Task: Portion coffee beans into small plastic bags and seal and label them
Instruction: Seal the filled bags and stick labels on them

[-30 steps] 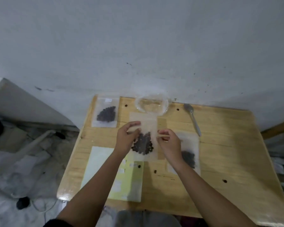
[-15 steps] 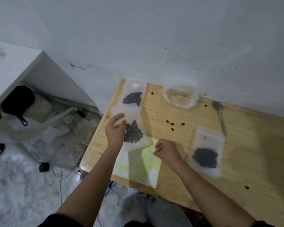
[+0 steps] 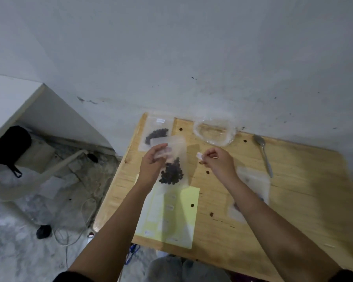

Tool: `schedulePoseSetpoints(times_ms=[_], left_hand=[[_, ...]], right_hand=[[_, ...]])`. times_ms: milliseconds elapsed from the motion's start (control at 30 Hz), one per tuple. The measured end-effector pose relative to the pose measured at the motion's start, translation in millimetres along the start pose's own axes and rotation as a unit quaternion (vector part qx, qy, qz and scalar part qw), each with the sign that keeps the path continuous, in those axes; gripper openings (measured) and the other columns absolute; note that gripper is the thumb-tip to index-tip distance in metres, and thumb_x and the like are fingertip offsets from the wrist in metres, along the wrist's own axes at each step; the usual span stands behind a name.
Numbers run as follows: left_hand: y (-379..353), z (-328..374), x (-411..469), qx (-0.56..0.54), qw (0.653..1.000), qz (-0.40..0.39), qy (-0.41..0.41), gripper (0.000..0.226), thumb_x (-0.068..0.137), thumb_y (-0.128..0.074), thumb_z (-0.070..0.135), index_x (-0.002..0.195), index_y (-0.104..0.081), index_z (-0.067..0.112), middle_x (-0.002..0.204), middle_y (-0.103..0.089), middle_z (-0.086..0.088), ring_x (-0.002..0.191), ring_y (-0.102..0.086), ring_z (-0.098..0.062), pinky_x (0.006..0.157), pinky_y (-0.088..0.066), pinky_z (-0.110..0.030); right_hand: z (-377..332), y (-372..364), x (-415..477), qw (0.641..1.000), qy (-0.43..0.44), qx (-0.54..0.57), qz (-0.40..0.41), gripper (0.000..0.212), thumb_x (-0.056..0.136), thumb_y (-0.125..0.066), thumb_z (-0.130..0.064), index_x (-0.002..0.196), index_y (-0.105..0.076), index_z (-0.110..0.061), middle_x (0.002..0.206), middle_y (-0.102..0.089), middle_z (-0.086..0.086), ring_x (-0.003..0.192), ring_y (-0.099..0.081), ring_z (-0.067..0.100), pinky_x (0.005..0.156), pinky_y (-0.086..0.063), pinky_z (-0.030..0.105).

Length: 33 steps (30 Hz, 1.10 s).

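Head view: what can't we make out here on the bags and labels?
- Label in the right hand: too small and blurred to read.
- Bag on the right: its beans mostly hidden by the right forearm.
- Held bag: seal state unclear; the left hand covers its top edge.
- Label sheet: remaining stickers too faint to count.
- Far bag: label text illegible.

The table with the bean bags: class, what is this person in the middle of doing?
A person is labelling. The left hand holds up a small bag of coffee beans; the right hand pinches a small white sticker in its fingers, not yet on the bag. Another filled bag lies at the table's far corner, above the yellow label sheet.
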State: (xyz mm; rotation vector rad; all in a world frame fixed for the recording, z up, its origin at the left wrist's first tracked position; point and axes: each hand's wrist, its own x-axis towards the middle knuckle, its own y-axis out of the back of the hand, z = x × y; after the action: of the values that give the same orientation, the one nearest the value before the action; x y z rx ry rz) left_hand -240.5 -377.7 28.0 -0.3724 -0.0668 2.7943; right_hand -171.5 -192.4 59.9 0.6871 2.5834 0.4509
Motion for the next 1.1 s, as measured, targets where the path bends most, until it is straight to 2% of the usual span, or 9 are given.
schedulePoseSetpoints(times_ms=[133,200,267,333,500,733,933,1100], left_hand=[[-17,15,7,0.003,0.997,-0.076,0.013,0.038,0.089,-0.048,-0.01,0.119,-0.055,0.013,0.116,-0.063,-0.002,0.096,-0.067,-0.008,0.074,-0.053,-0.019],[-24,22,10,0.003,0.995,-0.101,0.018,0.037,0.091,-0.049,-0.008,0.123,-0.053,0.011,0.119,-0.061,-0.003,0.099,-0.065,-0.009,0.074,-0.054,-0.019],[-28,28,14,0.007,0.993,-0.113,0.02,0.038,0.09,-0.049,-0.008,0.124,-0.052,0.01,0.121,-0.06,-0.005,0.098,-0.065,-0.008,0.075,-0.054,-0.019],[-30,31,17,0.012,0.993,-0.118,0.019,0.039,0.089,-0.048,-0.01,0.122,-0.054,0.011,0.12,-0.06,-0.005,0.094,-0.067,-0.005,0.075,-0.054,-0.019],[-30,37,22,0.01,0.992,-0.127,0.026,0.04,0.09,-0.045,-0.012,0.12,-0.053,0.013,0.114,-0.061,0.0,0.091,-0.067,-0.004,0.076,-0.055,-0.021],[-28,39,28,0.011,0.992,-0.125,0.03,0.04,0.09,-0.049,-0.008,0.124,-0.053,0.011,0.116,-0.061,0.0,0.093,-0.068,-0.006,0.076,-0.055,-0.02],[-27,41,31,0.006,0.991,-0.133,0.031,0.041,0.09,-0.048,-0.008,0.125,-0.054,0.012,0.121,-0.06,-0.002,0.098,-0.067,-0.011,0.08,-0.055,-0.023],[-28,43,34,0.007,0.99,-0.133,0.034,0.042,0.089,-0.048,-0.009,0.126,-0.053,0.011,0.117,-0.061,0.002,0.095,-0.068,-0.009,0.081,-0.055,-0.025]], right_hand=[[-34,-3,9,0.997,0.066,-0.019,-0.017,0.006,0.081,-0.068,-0.013,0.08,-0.063,-0.011,0.072,-0.066,0.0,0.066,-0.062,0.009,0.062,-0.05,0.014],[-42,-6,14,0.996,0.084,-0.028,-0.019,0.006,0.08,-0.069,-0.012,0.079,-0.063,-0.011,0.072,-0.066,0.001,0.065,-0.062,0.008,0.056,-0.044,0.004],[-46,-8,18,0.994,0.098,-0.039,-0.015,0.007,0.079,-0.07,-0.011,0.077,-0.064,-0.011,0.072,-0.065,0.0,0.068,-0.063,0.012,0.057,-0.045,0.006],[-49,-10,23,0.992,0.114,-0.06,-0.006,0.008,0.077,-0.072,-0.011,0.075,-0.064,-0.011,0.072,-0.065,0.0,0.072,-0.064,0.016,0.062,-0.047,0.014],[-54,-12,30,0.988,0.127,-0.082,-0.01,0.009,0.075,-0.072,-0.008,0.071,-0.064,-0.011,0.072,-0.065,0.001,0.071,-0.062,0.015,0.067,-0.051,0.023],[-59,-14,36,0.985,0.132,-0.11,-0.028,0.014,0.076,-0.072,-0.009,0.069,-0.062,-0.016,0.07,-0.062,-0.005,0.068,-0.06,0.009,0.062,-0.046,0.015],[-59,-18,41,0.986,0.119,-0.111,-0.03,0.009,0.075,-0.072,-0.01,0.072,-0.065,-0.014,0.075,-0.067,0.002,0.071,-0.062,0.012,0.063,-0.048,0.018],[-60,-21,44,0.988,0.107,-0.112,-0.026,0.006,0.076,-0.072,-0.011,0.074,-0.066,-0.011,0.077,-0.068,0.007,0.072,-0.062,0.015,0.06,-0.045,0.015]])
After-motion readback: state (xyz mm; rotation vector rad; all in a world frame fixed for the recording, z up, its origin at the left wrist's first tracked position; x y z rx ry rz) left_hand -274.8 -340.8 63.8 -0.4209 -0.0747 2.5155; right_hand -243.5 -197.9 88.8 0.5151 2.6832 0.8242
